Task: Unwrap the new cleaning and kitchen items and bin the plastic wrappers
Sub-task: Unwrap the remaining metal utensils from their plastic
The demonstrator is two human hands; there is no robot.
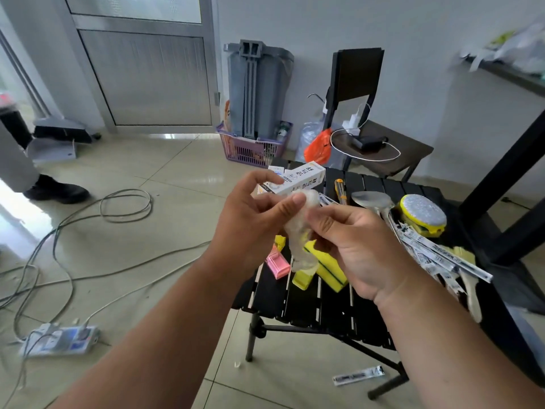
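Both hands are up close in the middle of the frame. Fingers of the left hand [250, 219] and the right hand [354, 246] pinch a scrunched clear plastic wrapper [300, 231] above the black table [309, 305]. It looks pulled off but not binned yet. The grey bin [259, 87] stands far back, at the top middle. Yellow sponges [327, 267] and a round scrubber [423, 215] look unwrapped. Long packets [436, 252] on the right still wear their wrappers, so lots is left.
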